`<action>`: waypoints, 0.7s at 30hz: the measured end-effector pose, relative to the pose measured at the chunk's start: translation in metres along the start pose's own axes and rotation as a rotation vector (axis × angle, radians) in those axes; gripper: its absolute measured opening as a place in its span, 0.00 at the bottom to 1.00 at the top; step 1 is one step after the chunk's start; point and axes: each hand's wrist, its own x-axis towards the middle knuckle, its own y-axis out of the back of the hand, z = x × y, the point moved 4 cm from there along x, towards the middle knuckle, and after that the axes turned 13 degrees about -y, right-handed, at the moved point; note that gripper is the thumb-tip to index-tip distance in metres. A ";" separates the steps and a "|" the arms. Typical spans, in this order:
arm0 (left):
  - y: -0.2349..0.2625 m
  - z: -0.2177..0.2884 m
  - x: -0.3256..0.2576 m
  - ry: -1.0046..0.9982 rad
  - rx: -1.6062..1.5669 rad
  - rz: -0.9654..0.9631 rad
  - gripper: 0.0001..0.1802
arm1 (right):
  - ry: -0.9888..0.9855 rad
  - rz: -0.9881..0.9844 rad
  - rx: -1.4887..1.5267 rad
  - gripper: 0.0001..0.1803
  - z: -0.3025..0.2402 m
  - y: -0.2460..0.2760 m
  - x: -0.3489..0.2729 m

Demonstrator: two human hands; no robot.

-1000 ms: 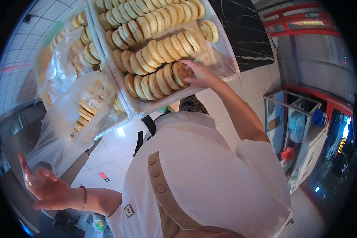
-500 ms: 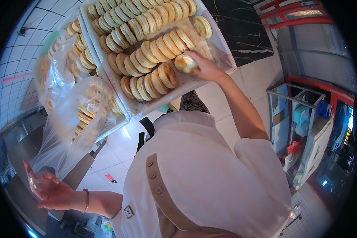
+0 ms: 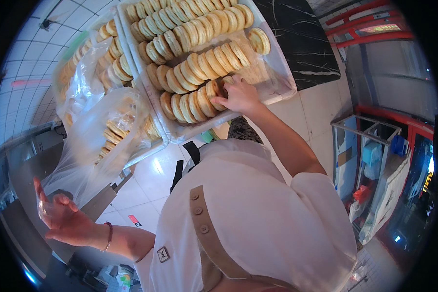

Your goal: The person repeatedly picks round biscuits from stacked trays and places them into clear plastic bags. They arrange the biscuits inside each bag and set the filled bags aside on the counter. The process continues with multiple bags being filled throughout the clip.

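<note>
Right hand (image 3: 240,96) gripping round pastry (image 3: 221,90), pastry rows (image 3: 210,64) beyond it, left hand (image 3: 67,223) spread wide, plastic bag (image 3: 86,146) stretched from it

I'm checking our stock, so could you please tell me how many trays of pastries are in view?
2: the right tray, under the right hand, and the left tray, partly covered by a plastic bag. Others may be hidden.
</note>
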 end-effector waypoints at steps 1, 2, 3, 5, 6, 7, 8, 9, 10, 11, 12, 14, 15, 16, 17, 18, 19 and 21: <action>0.001 0.000 0.000 -0.002 -0.006 0.004 0.39 | 0.007 0.007 -0.041 0.30 -0.005 0.003 -0.001; 0.002 0.000 -0.001 -0.002 -0.023 0.000 0.39 | -0.004 0.010 -0.041 0.32 -0.009 0.006 -0.001; 0.003 -0.001 -0.001 0.011 -0.053 0.008 0.39 | -0.009 0.011 -0.041 0.31 -0.010 0.008 -0.001; 0.004 0.000 -0.002 0.010 -0.046 0.014 0.39 | -0.030 -0.070 -0.051 0.28 -0.009 0.004 0.000; 0.004 0.000 -0.002 0.011 -0.046 0.020 0.39 | -0.046 -0.086 -0.070 0.26 -0.006 0.001 0.002; 0.004 -0.001 -0.002 0.012 -0.047 0.022 0.39 | -0.066 -0.105 -0.087 0.24 -0.002 -0.003 0.004; 0.004 -0.001 -0.002 0.010 -0.038 0.032 0.39 | -0.081 -0.069 -0.106 0.23 0.003 -0.004 0.006; 0.004 -0.001 -0.002 0.011 -0.027 0.037 0.39 | -0.066 -0.087 -0.122 0.22 0.009 -0.007 0.008; 0.004 -0.001 -0.002 0.013 -0.019 0.032 0.39 | -0.048 -0.056 -0.139 0.22 0.015 -0.006 0.010; 0.003 -0.002 -0.001 0.013 -0.017 0.034 0.39 | 0.016 -0.009 -0.132 0.22 0.020 -0.003 0.010; 0.002 -0.002 0.000 0.012 -0.019 0.028 0.39 | -0.007 -0.062 -0.100 0.21 0.031 0.000 0.011; 0.001 -0.003 0.002 0.009 -0.030 0.030 0.39 | -0.028 -0.183 -0.036 0.20 0.053 0.013 0.010; 0.001 -0.003 0.003 0.014 -0.036 0.038 0.39 | 0.035 -0.065 -0.011 0.21 0.066 0.033 0.006; 0.000 -0.003 0.003 0.009 -0.037 0.052 0.39 | -0.030 -0.020 -0.079 0.22 0.080 0.048 0.004; -0.001 -0.004 0.004 0.023 -0.033 0.053 0.39 | -0.080 0.040 -0.052 0.22 0.089 0.062 0.001; -0.001 -0.004 0.004 0.023 -0.028 0.058 0.39 | -0.196 0.069 -0.071 0.22 0.101 0.076 -0.002; -0.002 -0.005 0.005 0.019 -0.033 0.076 0.38 | -0.262 0.159 -0.075 0.22 0.105 0.089 -0.003; -0.005 -0.006 0.006 0.021 -0.024 0.056 0.38 | -0.263 0.325 -0.067 0.23 0.096 0.103 0.002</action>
